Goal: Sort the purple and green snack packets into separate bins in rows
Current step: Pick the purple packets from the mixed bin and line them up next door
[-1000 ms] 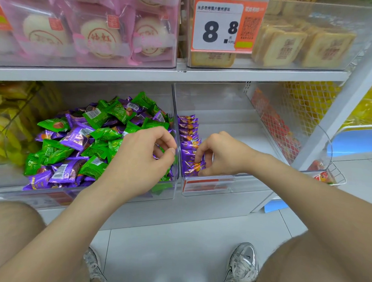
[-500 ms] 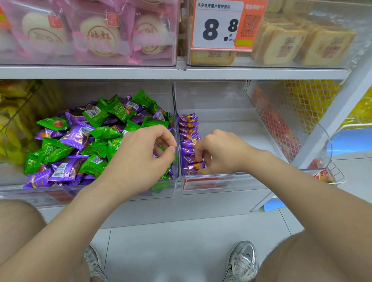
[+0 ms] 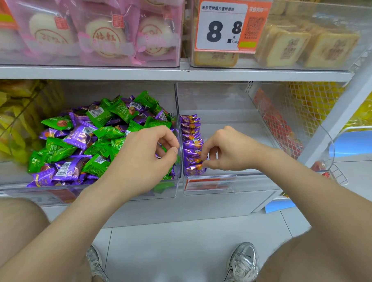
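A clear left bin holds a loose heap of green packets and purple packets. In the clear right bin, a neat row of purple packets stands along the left wall. My left hand hovers over the heap's right end with fingers curled. A bit of purple wrapper shows between its thumb and fingers. My right hand is inside the right bin. Its fingertips pinch a purple packet at the near end of the row.
A shelf above carries pink-wrapped cakes, tan cakes and a price tag. Yellow packs fill the bin at far left. A mesh basket stands at right. My knees and shoes are on the tiled floor below.
Both hands stay almost in place. My right hand's fingers have shifted slightly on the near end of the purple row.
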